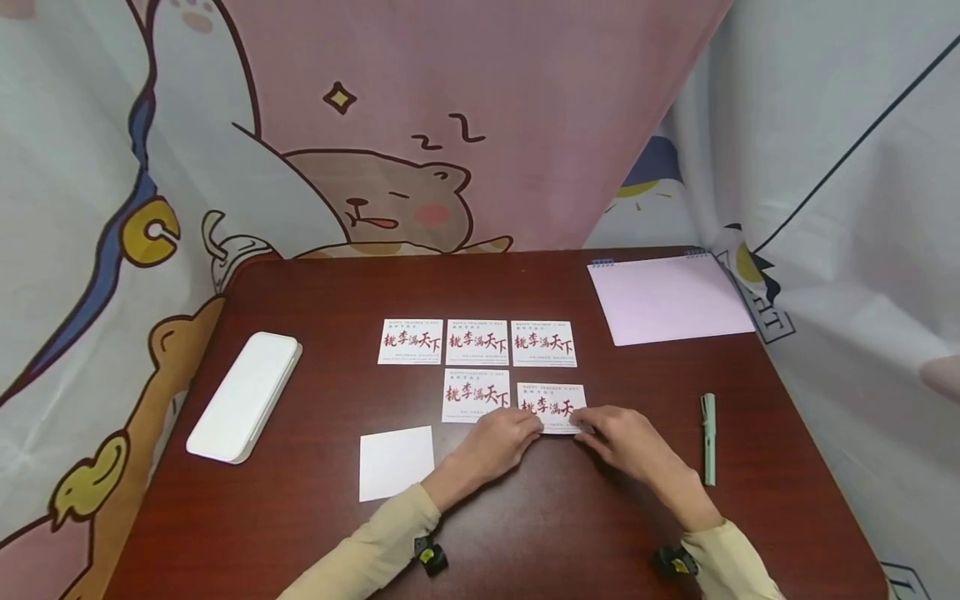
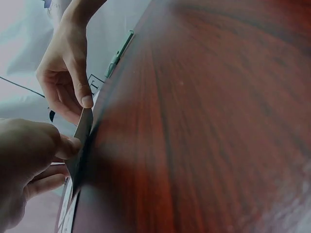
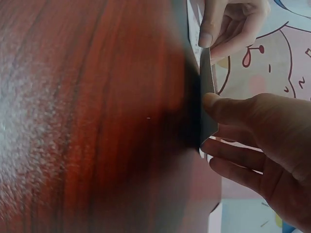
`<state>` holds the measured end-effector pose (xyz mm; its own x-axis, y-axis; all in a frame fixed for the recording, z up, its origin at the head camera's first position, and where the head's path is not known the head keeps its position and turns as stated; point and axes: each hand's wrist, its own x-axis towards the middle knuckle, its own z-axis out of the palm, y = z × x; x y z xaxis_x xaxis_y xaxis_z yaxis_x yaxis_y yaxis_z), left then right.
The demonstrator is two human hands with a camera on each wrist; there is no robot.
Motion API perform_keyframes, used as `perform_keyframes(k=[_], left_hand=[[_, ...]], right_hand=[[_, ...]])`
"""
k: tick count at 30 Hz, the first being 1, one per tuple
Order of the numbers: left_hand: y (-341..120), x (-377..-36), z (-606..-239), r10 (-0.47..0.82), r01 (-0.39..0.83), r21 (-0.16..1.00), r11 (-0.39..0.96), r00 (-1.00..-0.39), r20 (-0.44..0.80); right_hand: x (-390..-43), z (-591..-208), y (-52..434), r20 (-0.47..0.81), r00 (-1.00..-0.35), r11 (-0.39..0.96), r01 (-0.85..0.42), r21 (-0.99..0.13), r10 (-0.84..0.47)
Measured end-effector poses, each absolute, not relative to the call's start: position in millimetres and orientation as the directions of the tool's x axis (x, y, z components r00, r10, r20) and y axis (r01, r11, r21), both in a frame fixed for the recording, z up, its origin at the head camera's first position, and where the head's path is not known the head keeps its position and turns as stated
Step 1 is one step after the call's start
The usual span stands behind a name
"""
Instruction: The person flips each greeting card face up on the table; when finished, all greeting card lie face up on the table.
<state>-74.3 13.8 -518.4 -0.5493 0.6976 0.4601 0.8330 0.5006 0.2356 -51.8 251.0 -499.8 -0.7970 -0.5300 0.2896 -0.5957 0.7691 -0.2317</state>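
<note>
Both hands (image 1: 562, 442) pinch card (image 1: 551, 406), long axis left-right

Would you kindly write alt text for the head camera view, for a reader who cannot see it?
Both hands, left hand and right hand, pinch the near edge of a printed card, the fifth in two rows on a dark red table. A white case, blank card, pink notepad and green pen lie around.
</note>
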Motion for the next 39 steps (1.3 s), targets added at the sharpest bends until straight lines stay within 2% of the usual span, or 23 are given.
perform_keyframes(k=[19, 33, 39], left_hand=[[11, -86, -531, 0.715, 0.815, 0.217, 0.538, -0.577, 0.395], [9, -90, -531, 0.69, 0.805, 0.262, 0.533, -0.592, 0.416], [5, -86, -532, 0.683, 0.813, 0.263, 0.519, -0.58, 0.444]], right_hand=[[-66, -511, 247, 0.266, -0.816, 0.779, -0.573, -0.255, -0.513], [-69, -513, 246, 0.292, -0.824, 0.787, -0.557, -0.264, -0.485], [-67, -509, 244, 0.275, -0.835, 0.793, -0.543, -0.276, -0.476]])
